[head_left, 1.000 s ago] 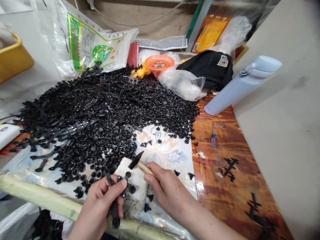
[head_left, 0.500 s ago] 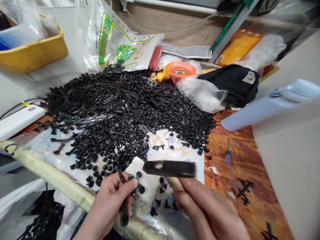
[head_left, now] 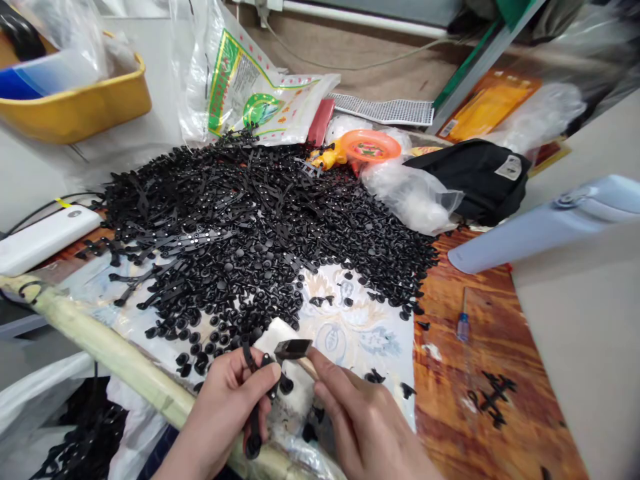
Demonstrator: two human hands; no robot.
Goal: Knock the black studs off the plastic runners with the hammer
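My left hand (head_left: 227, 400) pinches a black plastic strip with round ends (head_left: 255, 427) over a white block (head_left: 295, 407) near the table's front edge. Close to its thumb, a round black piece (head_left: 286, 385) rests against the block. My right hand (head_left: 365, 413) is closed round the light wooden handle of a hammer (head_left: 294, 349). The dark hammer head is low over the block, beside my left fingertips; whether it touches a part is hidden. Behind both hands spreads a large heap of black plastic pieces (head_left: 240, 213).
A blue screwdriver (head_left: 463, 327) and loose black parts (head_left: 495, 399) lie on the wooden table at right, near a pale blue bottle (head_left: 540, 220). A white power bank (head_left: 47, 237) is at left. Below hangs a white bag (head_left: 133, 427); an orange dish (head_left: 373, 146) sits behind.
The hammer has swung left and down, from right of the block to beside my left fingertips. My left hand keeps its hold on the strip. The whole view has shifted slightly.
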